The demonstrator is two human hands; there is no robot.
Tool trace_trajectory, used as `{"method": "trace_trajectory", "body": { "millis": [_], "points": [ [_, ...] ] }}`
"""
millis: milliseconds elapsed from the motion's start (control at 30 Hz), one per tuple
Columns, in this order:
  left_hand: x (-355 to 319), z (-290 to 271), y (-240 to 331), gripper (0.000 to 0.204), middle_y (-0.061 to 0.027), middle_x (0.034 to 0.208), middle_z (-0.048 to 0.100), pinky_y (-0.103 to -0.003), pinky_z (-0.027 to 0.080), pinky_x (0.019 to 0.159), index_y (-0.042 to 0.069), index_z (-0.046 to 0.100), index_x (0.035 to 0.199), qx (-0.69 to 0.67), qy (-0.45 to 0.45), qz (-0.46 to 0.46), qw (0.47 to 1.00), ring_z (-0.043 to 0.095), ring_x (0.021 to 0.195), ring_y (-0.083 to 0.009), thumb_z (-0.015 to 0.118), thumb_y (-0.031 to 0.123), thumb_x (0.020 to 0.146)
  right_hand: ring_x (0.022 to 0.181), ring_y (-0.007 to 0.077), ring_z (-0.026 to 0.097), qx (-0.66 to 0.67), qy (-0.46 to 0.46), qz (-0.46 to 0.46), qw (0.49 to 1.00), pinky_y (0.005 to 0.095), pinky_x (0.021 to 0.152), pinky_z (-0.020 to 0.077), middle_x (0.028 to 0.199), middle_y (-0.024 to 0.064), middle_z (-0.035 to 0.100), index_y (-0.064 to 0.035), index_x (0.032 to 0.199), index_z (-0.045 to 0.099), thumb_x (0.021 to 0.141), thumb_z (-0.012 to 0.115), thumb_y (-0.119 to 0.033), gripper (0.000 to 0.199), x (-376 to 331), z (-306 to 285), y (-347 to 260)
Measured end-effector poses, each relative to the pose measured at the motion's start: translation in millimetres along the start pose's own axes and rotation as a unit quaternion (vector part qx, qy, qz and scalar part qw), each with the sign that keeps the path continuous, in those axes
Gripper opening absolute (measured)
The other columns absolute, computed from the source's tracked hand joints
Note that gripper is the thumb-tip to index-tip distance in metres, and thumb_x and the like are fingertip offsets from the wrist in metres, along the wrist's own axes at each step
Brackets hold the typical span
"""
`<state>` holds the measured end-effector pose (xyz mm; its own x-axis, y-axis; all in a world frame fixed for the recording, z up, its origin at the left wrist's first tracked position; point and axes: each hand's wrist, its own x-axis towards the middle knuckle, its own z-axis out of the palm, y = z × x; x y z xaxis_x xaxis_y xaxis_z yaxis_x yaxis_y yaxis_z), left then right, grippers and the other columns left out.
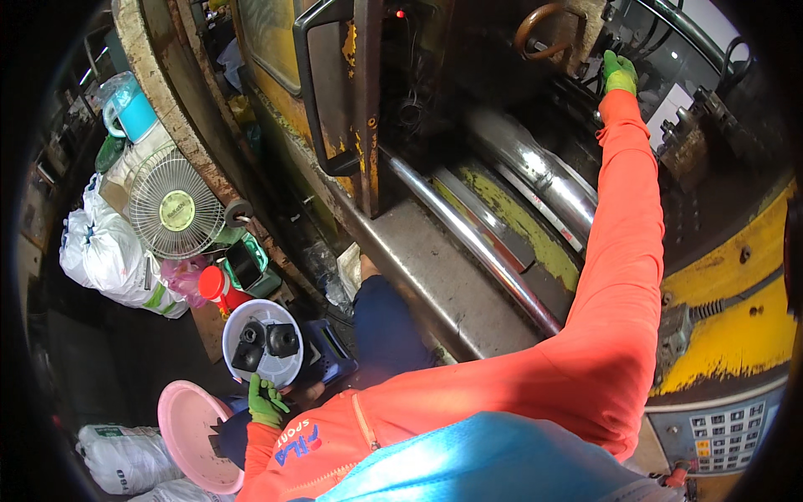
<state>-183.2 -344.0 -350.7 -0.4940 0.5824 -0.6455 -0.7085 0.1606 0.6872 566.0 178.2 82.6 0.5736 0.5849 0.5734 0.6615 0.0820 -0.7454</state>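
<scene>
The left hand [266,403], green-gloved, gripped the white bowl [262,343] at 8 o'clock, 2 black parts [266,341] inside. At 1 o'clock the right hand [619,74] reached into the machine [502,209]; its grip was hidden.

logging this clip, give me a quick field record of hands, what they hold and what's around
left hand: green-gloved left hand grips white bowl by its rim
bowl contents: two black parts
right hand: green-gloved right hand reaches deep into yellow machine; grip unclear
nearby: pink basin, fan, control panel
</scene>
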Motion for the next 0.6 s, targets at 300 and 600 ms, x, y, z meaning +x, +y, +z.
{"method": "trace_trajectory", "body": {
  "millis": [300, 600],
  "points": [
    [-3, 21, 2, 0.031, 0.004, 0.06, 0.05, -0.023, 0.038, 0.042, 0.016, 0.053, 0.075, 0.019, -0.07, -0.019, 0.997, 0.046, 0.047, -0.0091, 0.064, 0.04, 0.091, 0.112, 0.0317, 0.062, -0.433, 0.021, -0.102, 0.895, 0.044, 0.091, 0.0514, 0.116, 0.0191, 0.065, -0.0082, 0.114, 0.069, 0.093, 0.046, -0.02, 0.033, -11, 1, -37],
    [-62, 81, 34, 0.039, -0.0019, 0.084, 0.056, -0.022, 0.037, 0.046, 0.006, 0.061, 0.116, 0.087, -0.241, 0.059, 0.965, 0.047, 0.057, -0.0081, 0.06, 0.038, 0.093, 0.083, 0.0187, 0.058, 0.27, 0.186, -0.205, 0.922, 0.0351, 0.074, 0.0454, 0.096, 0.011, 0.067, 0.0026, 0.108, 0.063, 0.093, 0.059, -0.033, 0.038, -75, -20, -63]
  ]
}}
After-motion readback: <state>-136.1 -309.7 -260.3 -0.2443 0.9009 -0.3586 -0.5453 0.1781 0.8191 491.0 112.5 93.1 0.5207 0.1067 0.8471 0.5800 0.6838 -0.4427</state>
